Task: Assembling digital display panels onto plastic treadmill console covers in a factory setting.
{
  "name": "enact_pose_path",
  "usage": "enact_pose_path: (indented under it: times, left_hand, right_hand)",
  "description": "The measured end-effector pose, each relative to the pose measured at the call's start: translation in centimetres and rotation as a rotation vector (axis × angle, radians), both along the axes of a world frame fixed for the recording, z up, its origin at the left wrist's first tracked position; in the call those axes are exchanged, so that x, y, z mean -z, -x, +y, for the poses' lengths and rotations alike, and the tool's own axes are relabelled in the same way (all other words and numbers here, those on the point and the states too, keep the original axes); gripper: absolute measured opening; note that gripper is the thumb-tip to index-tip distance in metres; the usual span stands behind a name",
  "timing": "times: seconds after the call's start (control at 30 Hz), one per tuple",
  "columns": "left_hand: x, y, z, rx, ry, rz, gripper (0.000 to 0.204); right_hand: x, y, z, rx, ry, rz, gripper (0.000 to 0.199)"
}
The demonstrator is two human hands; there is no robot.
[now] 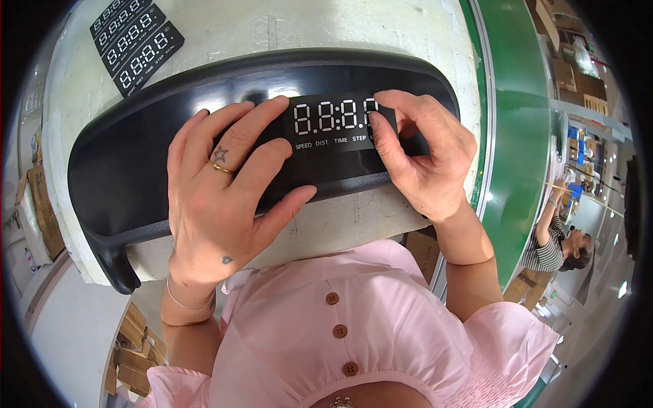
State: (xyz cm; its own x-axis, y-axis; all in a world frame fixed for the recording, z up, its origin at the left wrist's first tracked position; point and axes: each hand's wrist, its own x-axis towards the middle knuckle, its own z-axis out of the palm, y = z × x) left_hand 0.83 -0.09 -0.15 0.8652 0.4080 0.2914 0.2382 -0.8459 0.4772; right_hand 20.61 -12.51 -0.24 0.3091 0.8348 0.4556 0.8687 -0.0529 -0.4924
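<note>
A long, glossy black console housing (122,163) with rounded ends lies across the table in front of me. On its face, right of the middle, is a dark rectangular display sticker (333,129) with white segment digits and a row of small white lettering. My left hand (221,183) rests spread on the housing, its index fingertips at the sticker's left edge and its thumb near the housing's lower edge. With thumb and forefinger, my right hand (432,153) pinches the sticker's right end, covering part of the last digit. Whether the sticker's underside touches the housing, I cannot tell.
Several similar display stickers (146,58) lie overlapped at the far left of the pale worktable (272,27). A green surface (513,136) runs along the right side. Farther right are cardboard boxes (578,88) and another person in a striped top (544,241).
</note>
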Motion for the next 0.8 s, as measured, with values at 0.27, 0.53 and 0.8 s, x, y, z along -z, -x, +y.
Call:
enact_pose_path:
  times: [0.27,0.53,0.8]
  left_hand:
    - [0.02,-0.02,-0.01,0.0,-0.004,0.008,0.037]
    - [-0.11,0.28,0.09,0.003,-0.009,0.024,0.039]
    - [-0.11,0.03,0.01,0.009,0.003,0.049,0.039]
  right_hand:
    - [-0.01,-0.11,-0.07,0.034,0.043,0.083,0.025]
    - [-0.14,0.25,0.08,0.046,0.044,0.121,0.028]
    - [-0.09,0.07,0.0,0.037,0.031,0.091,0.029]
